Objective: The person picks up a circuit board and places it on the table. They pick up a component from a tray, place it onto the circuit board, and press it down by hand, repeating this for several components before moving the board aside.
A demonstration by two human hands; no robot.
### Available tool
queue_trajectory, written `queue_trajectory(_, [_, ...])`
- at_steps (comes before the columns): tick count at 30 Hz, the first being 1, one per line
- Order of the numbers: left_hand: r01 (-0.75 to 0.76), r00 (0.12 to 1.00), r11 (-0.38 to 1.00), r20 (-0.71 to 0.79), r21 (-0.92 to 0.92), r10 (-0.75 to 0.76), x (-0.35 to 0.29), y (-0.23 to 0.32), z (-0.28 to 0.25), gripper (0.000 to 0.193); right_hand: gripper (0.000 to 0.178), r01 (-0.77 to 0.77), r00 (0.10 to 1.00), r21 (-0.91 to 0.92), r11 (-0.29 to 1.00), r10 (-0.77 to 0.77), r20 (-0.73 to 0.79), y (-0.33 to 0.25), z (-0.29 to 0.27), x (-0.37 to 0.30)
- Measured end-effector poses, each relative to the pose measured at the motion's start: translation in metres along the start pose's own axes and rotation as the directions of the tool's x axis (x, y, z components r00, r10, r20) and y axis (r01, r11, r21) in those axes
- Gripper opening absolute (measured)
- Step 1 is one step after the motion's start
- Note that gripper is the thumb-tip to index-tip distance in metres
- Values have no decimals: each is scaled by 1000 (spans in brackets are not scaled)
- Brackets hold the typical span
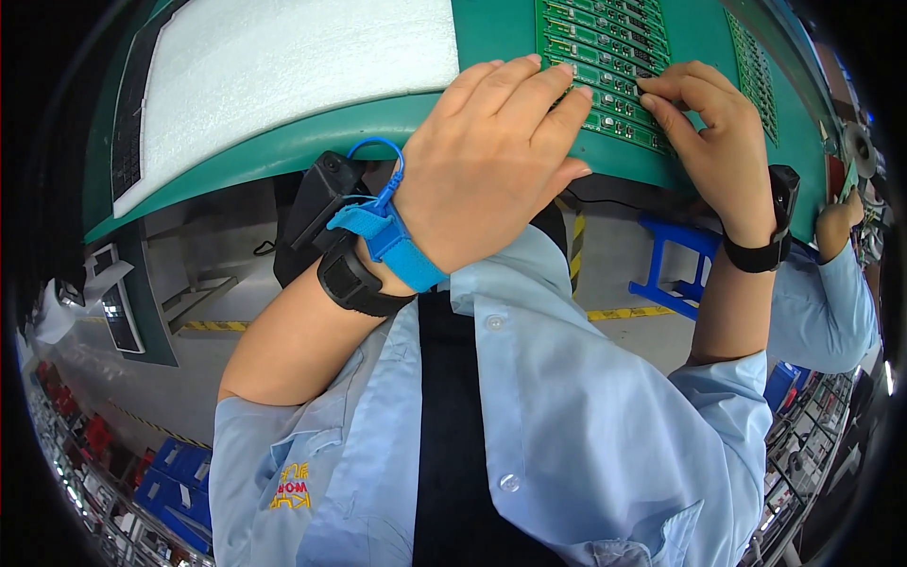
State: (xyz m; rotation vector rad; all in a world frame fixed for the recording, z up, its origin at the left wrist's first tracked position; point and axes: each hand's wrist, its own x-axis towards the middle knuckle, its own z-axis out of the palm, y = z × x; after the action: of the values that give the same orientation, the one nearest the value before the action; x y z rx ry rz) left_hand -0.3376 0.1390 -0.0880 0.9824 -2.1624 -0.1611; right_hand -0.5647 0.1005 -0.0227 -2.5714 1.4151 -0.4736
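Both hands worked the tabletop's near edge. Left hand (pixel 491 161) lay flat, steadying the green circuit panel (pixel 605 66); right hand (pixel 713 132) pinched one strip, apparently needing careful separation.

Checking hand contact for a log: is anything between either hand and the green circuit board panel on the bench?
Nothing visible. The left hand lies flat on the circuit board panel, and the right hand has its fingertips directly on it.
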Motion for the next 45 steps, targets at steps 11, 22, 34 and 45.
queue_trajectory(11, [21, 999, 1000, -34, -14, -21, -2, 0, -1, 51, 21, -176, 952, 331, 927, 246, -183, -2, 13, -22])
queue_trajectory(22, [174, 962, 971, -183, -163, -203, 0, -40, -97, 36, 20, -265, 835, 549, 793, 473, -280, 16, 32, -26])
queue_trajectory(34, [644, 688, 318, -346, 696, -638, -23, -203, -171, 46, 16, -208, 838, 563, 800, 442, -319, 14, 48, -17])
queue_trajectory(45, [472, 738, 331, -160, 817, -656, -13, -186, -169, 39, 17, -176, 859, 458, 872, 363, -361, 9, 52, -19])
